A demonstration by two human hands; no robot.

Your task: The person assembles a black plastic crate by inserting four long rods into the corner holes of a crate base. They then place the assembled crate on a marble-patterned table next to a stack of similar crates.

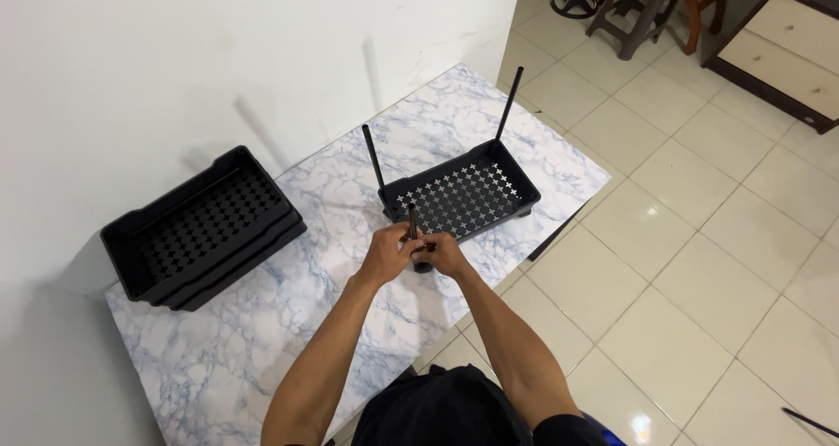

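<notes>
A black perforated tray [516, 184] sits on the marble-patterned table [288, 324]. Two black rods stand upright at its far corners, one at the left [373, 156] and one at the right [509, 103]. At the tray's near left corner, my left hand [384, 254] and my right hand [444, 254] are both closed around a third black rod [412, 221], which stands upright. The rod's lower end is hidden between my fingers.
A stack of black perforated trays [203, 229] lies at the table's left, against the white wall. Beige floor tiles spread to the right. A stool [631, 9], a fan base [574, 0] and a cabinet [786, 44] stand at the far right. A black rod [810, 422] lies on the floor.
</notes>
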